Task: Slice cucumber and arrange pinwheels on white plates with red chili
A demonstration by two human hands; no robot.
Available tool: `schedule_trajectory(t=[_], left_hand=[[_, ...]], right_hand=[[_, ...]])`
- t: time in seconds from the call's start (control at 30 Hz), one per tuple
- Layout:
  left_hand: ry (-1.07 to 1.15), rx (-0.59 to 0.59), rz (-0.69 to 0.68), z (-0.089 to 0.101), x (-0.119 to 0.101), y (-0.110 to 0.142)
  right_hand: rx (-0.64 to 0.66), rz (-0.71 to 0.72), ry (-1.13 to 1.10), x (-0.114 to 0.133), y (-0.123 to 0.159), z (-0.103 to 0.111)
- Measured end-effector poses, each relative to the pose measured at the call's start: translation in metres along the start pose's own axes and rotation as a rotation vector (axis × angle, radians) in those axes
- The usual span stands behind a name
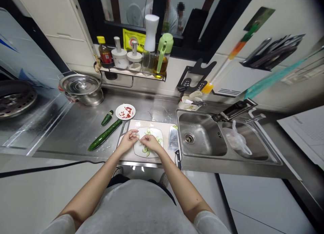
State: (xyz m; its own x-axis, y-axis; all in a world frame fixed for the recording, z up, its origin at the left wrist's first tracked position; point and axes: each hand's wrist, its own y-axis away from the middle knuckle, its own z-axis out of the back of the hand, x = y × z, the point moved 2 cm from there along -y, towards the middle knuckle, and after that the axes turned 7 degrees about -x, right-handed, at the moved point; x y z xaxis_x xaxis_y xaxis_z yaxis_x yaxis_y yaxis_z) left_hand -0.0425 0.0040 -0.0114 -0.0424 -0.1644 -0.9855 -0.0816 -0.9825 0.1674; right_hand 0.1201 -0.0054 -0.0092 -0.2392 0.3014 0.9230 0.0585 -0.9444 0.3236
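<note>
Over a white squarish plate [154,153], my left hand [128,141] and my right hand [151,142] meet fingertip to fingertip. Both are closed in a pinch around something small and pale that I cannot make out. Thin green-edged cucumber slices [146,151] lie in curved groups on the plate, partly hidden by my right hand. Under the plate is a pale cutting board [131,158]. A cleaver [173,139] with a black handle rests on the board's right side, its handle toward me. A cucumber scrap [175,127] sits by the blade's far end.
Left of the board lie a long cucumber [105,135] and a short cut cucumber piece [107,118]. A small white plate [126,116] holds red bits. A lidded steel pot [88,94] stands farther left. To the right is a double sink [202,156] with a plastic bag [236,141].
</note>
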Motion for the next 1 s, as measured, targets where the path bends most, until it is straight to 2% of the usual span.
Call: schedule_trajectory(t=[0.2, 0.37, 0.5, 0.77, 1.0], left_hand=[[-0.175, -0.080, -0.060, 0.000, 0.024, -0.009], [-0.483, -0.113, -0.153, 0.001, 0.028, -0.012], [-0.673, -0.113, -0.213, 0.001, 0.028, -0.012], [-0.806, -0.089, -0.287, -0.002, 0.029, -0.013], [-0.802, -0.143, -0.275, 0.003, 0.031, -0.011]], right_hand=[[0.027, -0.061, 0.167, -0.016, -0.018, -0.007], [0.016, -0.038, 0.417, -0.012, -0.025, -0.006], [0.008, -0.056, 0.499, -0.007, -0.025, -0.009], [-0.034, -0.107, 0.807, 0.004, -0.021, -0.017], [-0.045, -0.022, 0.887, 0.002, -0.010, -0.017]])
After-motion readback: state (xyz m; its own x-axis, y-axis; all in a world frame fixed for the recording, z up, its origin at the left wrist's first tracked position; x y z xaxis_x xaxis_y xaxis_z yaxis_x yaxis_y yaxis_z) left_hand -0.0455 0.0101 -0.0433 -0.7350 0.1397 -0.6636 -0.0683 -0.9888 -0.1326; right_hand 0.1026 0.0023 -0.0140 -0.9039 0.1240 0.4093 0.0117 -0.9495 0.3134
